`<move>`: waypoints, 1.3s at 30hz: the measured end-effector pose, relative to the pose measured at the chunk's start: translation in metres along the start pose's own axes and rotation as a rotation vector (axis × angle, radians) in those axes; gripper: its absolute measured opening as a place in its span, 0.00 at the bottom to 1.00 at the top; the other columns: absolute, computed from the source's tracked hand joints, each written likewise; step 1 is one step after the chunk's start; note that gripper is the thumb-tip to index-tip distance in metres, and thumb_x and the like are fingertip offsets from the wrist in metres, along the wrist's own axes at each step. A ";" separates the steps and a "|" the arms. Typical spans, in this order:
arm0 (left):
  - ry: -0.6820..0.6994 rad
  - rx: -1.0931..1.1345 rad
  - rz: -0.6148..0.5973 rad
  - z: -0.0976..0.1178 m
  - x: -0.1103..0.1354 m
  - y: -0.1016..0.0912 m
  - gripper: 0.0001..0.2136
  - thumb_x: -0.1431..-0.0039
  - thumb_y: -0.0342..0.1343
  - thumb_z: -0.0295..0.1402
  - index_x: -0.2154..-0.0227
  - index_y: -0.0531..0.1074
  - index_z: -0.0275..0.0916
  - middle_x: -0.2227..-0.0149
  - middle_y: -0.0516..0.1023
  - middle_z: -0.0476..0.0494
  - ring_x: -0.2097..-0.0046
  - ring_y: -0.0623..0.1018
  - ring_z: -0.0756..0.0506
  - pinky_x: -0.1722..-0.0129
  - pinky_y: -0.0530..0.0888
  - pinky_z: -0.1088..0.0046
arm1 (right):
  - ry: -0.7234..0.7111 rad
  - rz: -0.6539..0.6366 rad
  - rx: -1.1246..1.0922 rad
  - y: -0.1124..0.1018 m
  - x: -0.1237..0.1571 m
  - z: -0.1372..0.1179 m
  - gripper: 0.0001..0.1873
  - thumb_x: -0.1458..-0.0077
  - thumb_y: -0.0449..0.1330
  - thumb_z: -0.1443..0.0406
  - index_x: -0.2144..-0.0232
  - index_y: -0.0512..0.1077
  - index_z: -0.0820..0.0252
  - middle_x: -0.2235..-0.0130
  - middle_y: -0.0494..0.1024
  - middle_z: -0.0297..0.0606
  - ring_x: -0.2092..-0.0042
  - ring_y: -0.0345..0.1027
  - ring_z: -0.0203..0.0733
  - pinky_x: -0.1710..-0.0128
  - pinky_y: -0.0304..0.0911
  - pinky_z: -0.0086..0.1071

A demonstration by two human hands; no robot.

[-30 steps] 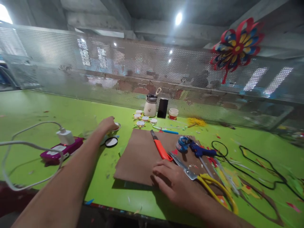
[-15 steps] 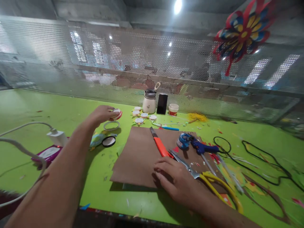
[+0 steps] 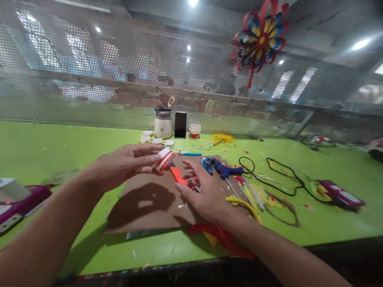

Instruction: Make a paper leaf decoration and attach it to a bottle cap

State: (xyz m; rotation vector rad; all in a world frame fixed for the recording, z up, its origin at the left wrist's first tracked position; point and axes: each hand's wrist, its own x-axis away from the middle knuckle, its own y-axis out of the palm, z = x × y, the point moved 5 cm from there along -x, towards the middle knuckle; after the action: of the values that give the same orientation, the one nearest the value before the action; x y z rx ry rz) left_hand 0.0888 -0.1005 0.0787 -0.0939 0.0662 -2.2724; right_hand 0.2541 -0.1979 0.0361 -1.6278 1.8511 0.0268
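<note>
My left hand [image 3: 127, 165] grips a small round piece with red and white stripes [image 3: 164, 160], raised over the brown cardboard [image 3: 140, 217]. My right hand [image 3: 206, 195] is held over the same cardboard, its fingers curved and apart with nothing seen between them. Just beyond its thumb lies an orange utility knife [image 3: 178, 175], partly covered. Yellow scissor handles [image 3: 245, 203] show beside my right wrist, while the blades are hidden. Under my right forearm lies a long red thing [image 3: 221, 237] whose kind I cannot make out.
A blue glue gun [image 3: 227, 170] with a black cord and a blue jar [image 3: 207, 164] sit to the right among paper scraps. Behind stand a white bottle [image 3: 163, 126], a phone [image 3: 180, 125] and a cup [image 3: 194, 130]. Small white discs [image 3: 157, 141] lie before the bottle.
My left hand has brought the striped piece from the far left to over the cardboard. My right hand has lifted and opened its fingers. The view has turned to the right.
</note>
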 end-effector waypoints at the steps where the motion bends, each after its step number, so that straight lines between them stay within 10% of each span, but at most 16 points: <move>1: 0.000 0.020 -0.028 0.000 0.001 0.006 0.17 0.48 0.63 0.34 0.53 0.76 0.45 0.54 0.80 0.42 0.56 0.79 0.43 0.58 0.77 0.72 | -0.008 0.005 0.005 0.000 -0.001 -0.002 0.29 0.45 0.61 0.61 0.42 0.59 0.52 0.44 0.67 0.43 0.49 0.67 0.46 0.52 0.67 0.43; 14: -0.037 0.294 -0.063 -0.027 -0.011 0.048 0.12 0.46 0.61 0.33 0.58 0.78 0.40 0.57 0.81 0.39 0.59 0.79 0.44 0.62 0.76 0.73 | -0.133 0.137 0.224 -0.005 -0.008 -0.016 0.26 0.47 0.63 0.61 0.46 0.64 0.57 0.48 0.72 0.44 0.47 0.65 0.47 0.47 0.63 0.43; 30: -0.087 0.476 0.013 -0.042 -0.011 0.027 0.09 0.43 0.58 0.34 0.63 0.78 0.34 0.65 0.80 0.39 0.66 0.77 0.47 0.67 0.75 0.74 | 0.245 0.097 -0.079 -0.002 -0.010 0.005 0.24 0.50 0.60 0.64 0.49 0.66 0.61 0.57 0.78 0.42 0.61 0.74 0.42 0.63 0.72 0.35; 39: -0.096 0.544 -0.010 -0.041 -0.007 0.026 0.09 0.41 0.55 0.32 0.61 0.76 0.35 0.61 0.79 0.39 0.64 0.77 0.46 0.65 0.76 0.72 | 0.231 -0.008 -0.134 -0.001 -0.002 0.006 0.24 0.48 0.60 0.64 0.47 0.66 0.58 0.57 0.78 0.40 0.60 0.73 0.42 0.63 0.71 0.36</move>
State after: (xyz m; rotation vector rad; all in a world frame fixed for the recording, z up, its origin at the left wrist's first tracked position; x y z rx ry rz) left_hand 0.1098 -0.1112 0.0355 0.0844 -0.5991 -2.2136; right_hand 0.2581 -0.1934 0.0325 -1.7939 2.0540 -0.0440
